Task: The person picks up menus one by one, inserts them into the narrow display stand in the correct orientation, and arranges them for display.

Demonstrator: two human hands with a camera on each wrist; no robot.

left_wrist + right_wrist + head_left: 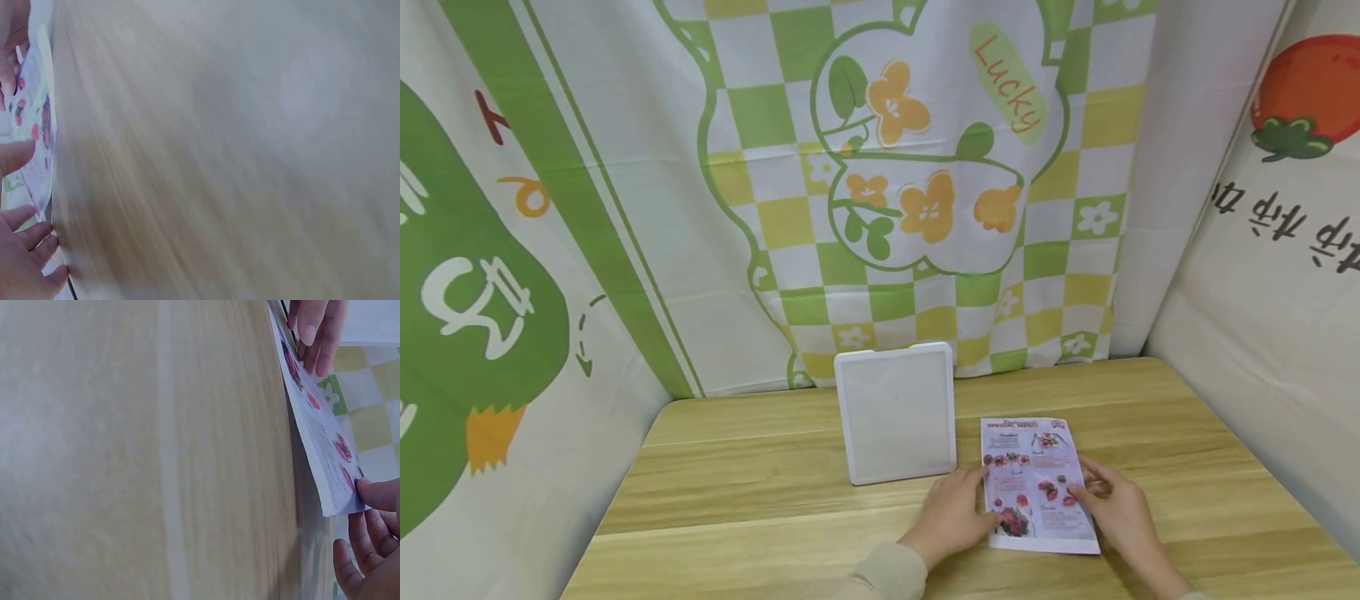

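Note:
A printed menu sheet (1037, 492) with food pictures lies on the table, its right edge raised a little in the right wrist view. My right hand (1123, 517) pinches that edge, the thumb on top and the fingers underneath. Along the opposite edge is my left hand (951, 510), its fingers loosely extended; I see no clear grip on the paper. Just behind the left hand, a white framed panel (898, 417) stands upright, leaning slightly back. In the left wrist view the sheet (37, 125) shows only as a narrow strip by the fingers.
The wood-grain table (730, 475) has rounded far corners. A green and white checked cloth (925, 308) hangs behind it. Printed cloths cover the left side (602, 367) and the right side (1262, 350).

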